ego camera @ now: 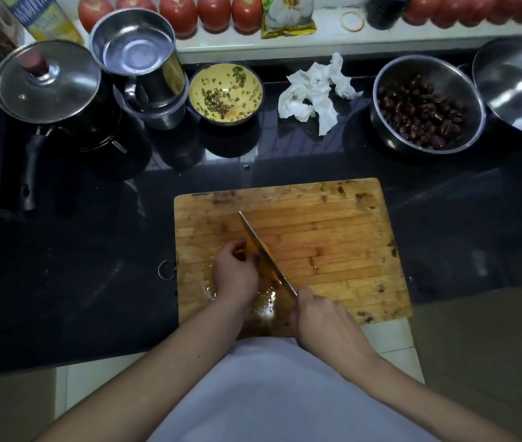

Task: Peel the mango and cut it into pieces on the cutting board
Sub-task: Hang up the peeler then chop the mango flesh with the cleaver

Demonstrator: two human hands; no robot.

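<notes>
Two hands work low and left of centre in the frame, on the scarred rectangular wooden cutting board lying on the black table. To slice well, I'd keep the blade vertical and the holding fingertips tucked back from the edge, since juice has wetted the board. The left hand curls over the orange mango, pinning it down; the right hand grips the handle of the long steel knife, which bites in just beside those fingers.

dim, soft overhead light, glare on the wet cutting board, edges bowed and blurry.
</notes>
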